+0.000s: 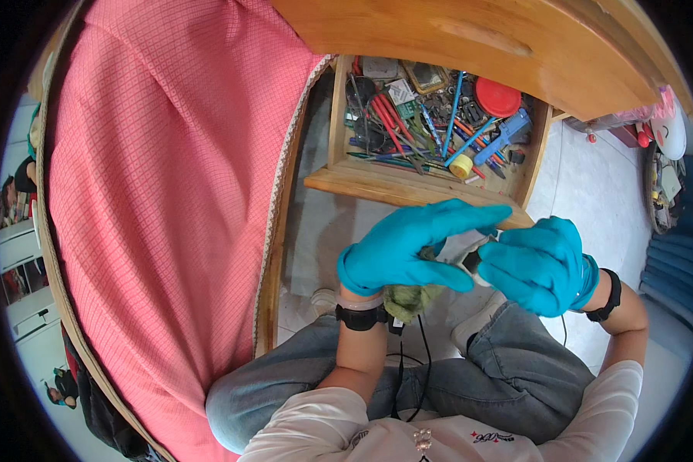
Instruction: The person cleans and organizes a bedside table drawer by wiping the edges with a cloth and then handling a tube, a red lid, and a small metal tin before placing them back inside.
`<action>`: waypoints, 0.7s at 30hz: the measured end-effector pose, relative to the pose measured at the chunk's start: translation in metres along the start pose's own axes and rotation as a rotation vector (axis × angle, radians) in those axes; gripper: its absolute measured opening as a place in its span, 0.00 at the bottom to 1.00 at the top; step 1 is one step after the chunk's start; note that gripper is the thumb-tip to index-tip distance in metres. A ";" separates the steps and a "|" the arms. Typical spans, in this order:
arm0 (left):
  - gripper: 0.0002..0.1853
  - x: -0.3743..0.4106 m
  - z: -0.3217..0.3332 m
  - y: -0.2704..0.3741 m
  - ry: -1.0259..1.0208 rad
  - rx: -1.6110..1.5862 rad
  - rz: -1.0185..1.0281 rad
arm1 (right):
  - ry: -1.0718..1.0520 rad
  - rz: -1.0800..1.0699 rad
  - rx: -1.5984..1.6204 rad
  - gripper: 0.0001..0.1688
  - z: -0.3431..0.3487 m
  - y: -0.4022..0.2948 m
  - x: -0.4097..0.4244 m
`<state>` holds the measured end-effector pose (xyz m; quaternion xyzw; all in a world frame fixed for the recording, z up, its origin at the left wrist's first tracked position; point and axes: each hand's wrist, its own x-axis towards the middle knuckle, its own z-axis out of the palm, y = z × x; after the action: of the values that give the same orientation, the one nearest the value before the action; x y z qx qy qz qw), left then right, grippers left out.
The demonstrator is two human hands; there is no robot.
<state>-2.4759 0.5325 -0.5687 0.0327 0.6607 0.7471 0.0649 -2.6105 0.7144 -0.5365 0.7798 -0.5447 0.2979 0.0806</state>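
Observation:
Both hands wear teal rubber gloves and meet in front of the open wooden drawer point(381, 187). My left hand point(418, 245) has a crumpled green cloth point(413, 301) in its palm, the fingers reaching towards a small pale object with a dark opening point(471, 261). My right hand point(534, 265) grips that object from the right side; its kind cannot be told, since the fingers cover much of it. Inside the drawer are red pens point(388, 118), a blue glue gun or similar tool point(502, 137), a round red lid point(497, 97) and a yellow cap point(461, 166).
A pink cloth cover point(167, 202) lies over the wood-edged furniture at the left. Above the drawer is a wooden panel point(468, 40). Black cables point(424, 369) hang over the lap. Folded blue fabric point(673, 271) and a basket of small items point(667, 190) stand at the right.

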 end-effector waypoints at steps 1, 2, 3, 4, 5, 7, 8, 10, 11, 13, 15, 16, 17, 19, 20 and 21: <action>0.38 -0.002 -0.001 0.002 0.021 -0.012 -0.018 | -0.019 0.027 -0.002 0.14 0.004 0.000 0.000; 0.38 -0.002 -0.001 0.002 0.014 -0.075 -0.053 | -0.028 0.052 -0.031 0.16 0.006 -0.001 0.000; 0.38 -0.004 -0.004 0.002 -0.019 -0.094 -0.146 | -0.024 0.066 -0.033 0.17 0.009 -0.001 0.000; 0.38 -0.004 -0.004 0.001 -0.025 -0.076 -0.127 | -0.037 0.077 -0.028 0.17 0.011 -0.001 -0.001; 0.37 -0.005 -0.005 -0.001 -0.031 -0.058 -0.108 | -0.050 0.087 -0.023 0.18 0.013 -0.001 -0.001; 0.35 0.000 -0.002 -0.010 0.007 0.064 0.138 | -0.052 0.093 -0.027 0.18 0.014 -0.001 -0.002; 0.32 0.001 -0.001 -0.014 0.040 0.042 0.198 | -0.053 0.096 -0.028 0.18 0.015 -0.002 -0.001; 0.26 0.002 0.000 -0.022 0.088 0.015 0.274 | -0.038 0.077 -0.011 0.17 0.014 -0.002 0.000; 0.24 0.001 0.000 -0.024 0.073 0.031 0.268 | -0.049 0.074 0.008 0.16 0.014 -0.003 0.000; 0.21 -0.002 -0.003 -0.026 0.024 0.042 0.251 | -0.015 -0.004 -0.030 0.15 0.014 -0.005 0.002; 0.16 -0.003 -0.004 -0.026 -0.007 -0.003 0.249 | 0.018 -0.058 -0.028 0.14 0.014 -0.007 0.003; 0.13 -0.004 -0.005 -0.025 -0.019 -0.028 0.261 | 0.043 -0.076 -0.013 0.13 0.014 -0.008 0.004; 0.13 -0.003 -0.006 -0.025 -0.029 -0.033 0.269 | 0.054 -0.079 0.002 0.13 0.015 -0.009 0.004; 0.11 -0.003 -0.009 -0.023 -0.041 -0.022 0.299 | 0.089 -0.118 0.006 0.12 0.016 -0.011 0.004; 0.10 -0.002 -0.011 -0.023 -0.038 -0.004 0.321 | 0.082 -0.124 0.009 0.11 0.016 -0.012 0.004; 0.09 -0.002 -0.012 -0.023 -0.042 0.015 0.348 | 0.090 -0.146 0.004 0.11 0.015 -0.013 0.004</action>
<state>-2.4742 0.5229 -0.5933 0.1627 0.6490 0.7413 -0.0519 -2.5916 0.7093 -0.5440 0.8035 -0.4815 0.3270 0.1246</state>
